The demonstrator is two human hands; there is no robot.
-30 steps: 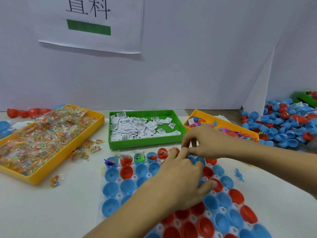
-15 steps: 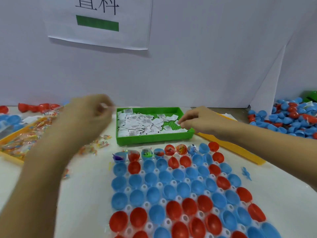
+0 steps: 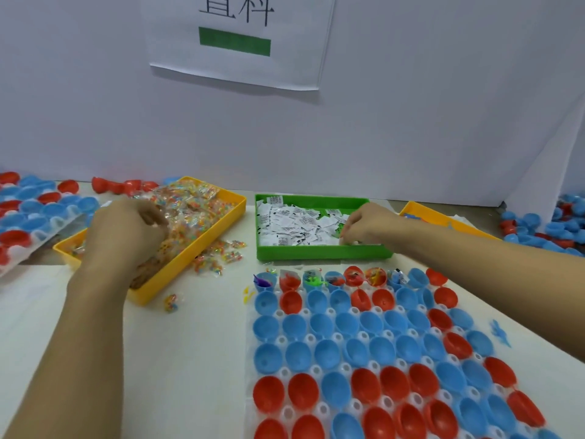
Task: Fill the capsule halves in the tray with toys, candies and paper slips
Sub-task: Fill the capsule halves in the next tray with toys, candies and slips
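A white capsule tray [image 3: 281, 340] of blue and red capsule halves lies in front of me; several halves in its far row [image 3: 354, 277] hold small toys. My left hand [image 3: 126, 231] is down in the yellow tray [image 3: 190, 261] of candy packets [image 3: 190, 213], fingers curled into the heap around a packet. My right hand [image 3: 368, 226] is in the green tray [image 3: 316, 251], its fingertips pinching a paper slip among the white slips [image 3: 294, 223] at the tray's right end.
An orange toy tray [image 3: 443, 220] sits behind my right forearm. Loose capsule halves [image 3: 554, 223] are piled far right. A second capsule tray [image 3: 31, 217] lies far left. Spilled candy packets [image 3: 218, 258] and a blue toy [image 3: 500, 332] lie on the table. White walls close the back.
My left hand left the capsule tray, swung left and dropped into the candy tray. My right hand moved from the toy tray to the paper slips. The view shifted left.
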